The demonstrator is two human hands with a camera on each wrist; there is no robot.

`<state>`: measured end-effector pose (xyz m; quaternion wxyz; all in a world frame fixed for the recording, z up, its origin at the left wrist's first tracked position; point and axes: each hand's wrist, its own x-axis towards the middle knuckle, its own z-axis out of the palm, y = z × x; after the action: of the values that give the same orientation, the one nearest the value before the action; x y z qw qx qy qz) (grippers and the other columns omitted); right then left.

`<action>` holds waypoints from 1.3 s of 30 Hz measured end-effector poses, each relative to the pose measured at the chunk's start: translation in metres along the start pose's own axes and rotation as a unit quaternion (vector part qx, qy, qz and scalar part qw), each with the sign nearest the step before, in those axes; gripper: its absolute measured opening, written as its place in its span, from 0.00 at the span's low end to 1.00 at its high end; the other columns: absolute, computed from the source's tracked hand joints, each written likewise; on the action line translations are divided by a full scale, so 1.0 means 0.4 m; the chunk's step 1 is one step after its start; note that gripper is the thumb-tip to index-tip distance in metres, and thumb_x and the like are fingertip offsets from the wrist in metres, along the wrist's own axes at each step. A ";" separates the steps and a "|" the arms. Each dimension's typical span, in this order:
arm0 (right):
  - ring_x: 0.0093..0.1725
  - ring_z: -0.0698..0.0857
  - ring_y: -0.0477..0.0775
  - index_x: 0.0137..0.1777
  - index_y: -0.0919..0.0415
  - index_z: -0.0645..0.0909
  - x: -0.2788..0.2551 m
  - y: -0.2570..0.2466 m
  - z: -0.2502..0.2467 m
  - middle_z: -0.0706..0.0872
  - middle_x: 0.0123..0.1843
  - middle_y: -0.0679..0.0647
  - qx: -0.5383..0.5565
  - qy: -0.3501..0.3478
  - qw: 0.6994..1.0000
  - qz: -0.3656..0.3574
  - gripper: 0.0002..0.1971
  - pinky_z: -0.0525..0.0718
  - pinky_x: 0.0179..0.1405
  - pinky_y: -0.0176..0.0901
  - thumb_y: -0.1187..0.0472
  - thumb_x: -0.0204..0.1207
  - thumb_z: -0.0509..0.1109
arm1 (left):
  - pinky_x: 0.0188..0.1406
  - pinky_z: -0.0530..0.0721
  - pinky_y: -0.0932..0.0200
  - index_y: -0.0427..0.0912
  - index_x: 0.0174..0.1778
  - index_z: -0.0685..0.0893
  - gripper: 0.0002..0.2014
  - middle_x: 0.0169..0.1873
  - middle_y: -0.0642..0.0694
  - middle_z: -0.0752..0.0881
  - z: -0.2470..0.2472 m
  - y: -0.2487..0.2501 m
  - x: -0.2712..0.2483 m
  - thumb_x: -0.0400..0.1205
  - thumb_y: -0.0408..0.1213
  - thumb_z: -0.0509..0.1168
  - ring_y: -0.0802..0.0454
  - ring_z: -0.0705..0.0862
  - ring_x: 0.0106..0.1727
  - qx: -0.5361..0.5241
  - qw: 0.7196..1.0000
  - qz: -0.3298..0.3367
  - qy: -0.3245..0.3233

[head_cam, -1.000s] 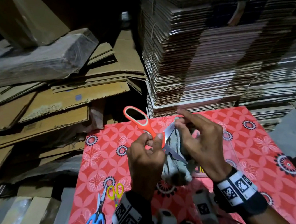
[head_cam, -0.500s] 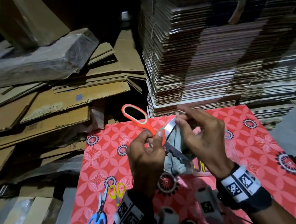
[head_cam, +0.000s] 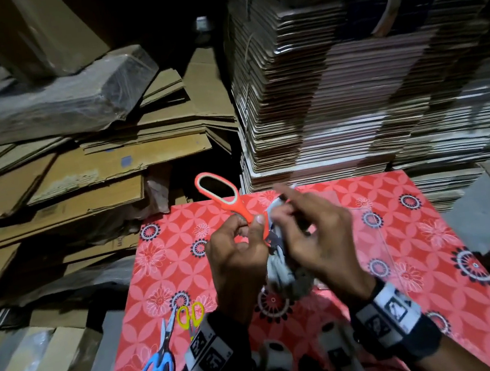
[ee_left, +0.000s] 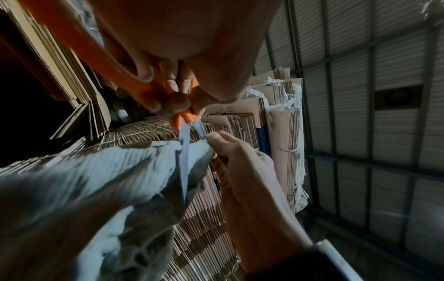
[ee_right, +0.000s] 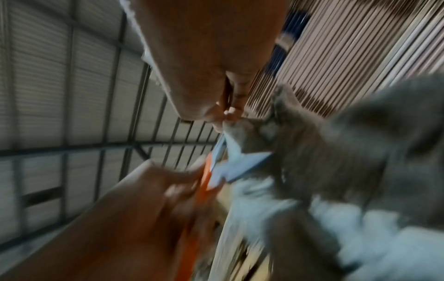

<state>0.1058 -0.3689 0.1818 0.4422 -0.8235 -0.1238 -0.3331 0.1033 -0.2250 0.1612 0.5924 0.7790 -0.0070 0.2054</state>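
While my left hand [head_cam: 235,261] gripped the orange scissors [head_cam: 242,207] above the red table [head_cam: 416,240], my right hand [head_cam: 319,237] pinched the grey cloth [head_cam: 278,269] around one blade [ee_left: 184,161]; a slip along the edge could have cut my fingertips [ee_left: 217,137].

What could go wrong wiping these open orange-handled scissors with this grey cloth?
The right hand pinches the crumpled grey cloth against the open steel blades of the orange-handled scissors; a slip could cut its fingertips. The left hand grips only near the pivot, so the blades might swing shut on cloth or fingers.
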 end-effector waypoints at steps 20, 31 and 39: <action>0.47 0.92 0.42 0.73 0.62 0.86 0.064 0.055 -0.058 0.93 0.48 0.48 0.087 0.088 0.990 0.063 0.22 0.88 0.53 0.35 0.69 0.80 0.79 | 0.27 0.70 0.52 0.39 0.29 0.72 0.23 0.21 0.54 0.70 -0.002 0.010 -0.012 0.83 0.51 0.69 0.50 0.70 0.24 0.009 1.000 -0.021 -0.017; 0.47 0.93 0.50 0.72 0.55 0.86 0.025 -0.023 -0.040 0.94 0.50 0.52 0.180 0.018 0.981 0.063 0.24 0.91 0.52 0.42 0.73 0.79 0.79 | 0.19 0.77 0.55 0.38 0.33 0.78 0.20 0.26 0.36 0.79 -0.010 0.028 0.028 0.86 0.47 0.70 0.45 0.82 0.20 -0.062 0.998 -0.024 -0.012; 0.48 0.87 0.51 0.71 0.64 0.87 -0.007 -0.016 0.014 0.92 0.48 0.50 -0.031 0.049 0.994 -0.087 0.21 0.82 0.58 0.35 0.69 0.78 0.81 | 0.21 0.72 0.54 0.39 0.32 0.77 0.21 0.21 0.46 0.75 -0.018 0.038 0.023 0.83 0.51 0.70 0.55 0.71 0.20 -0.001 1.000 0.005 -0.002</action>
<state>0.1030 -0.3605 0.1820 0.3911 -0.8055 -0.1628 -0.4143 0.1055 -0.2208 0.1799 0.5920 0.7789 -0.0120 0.2068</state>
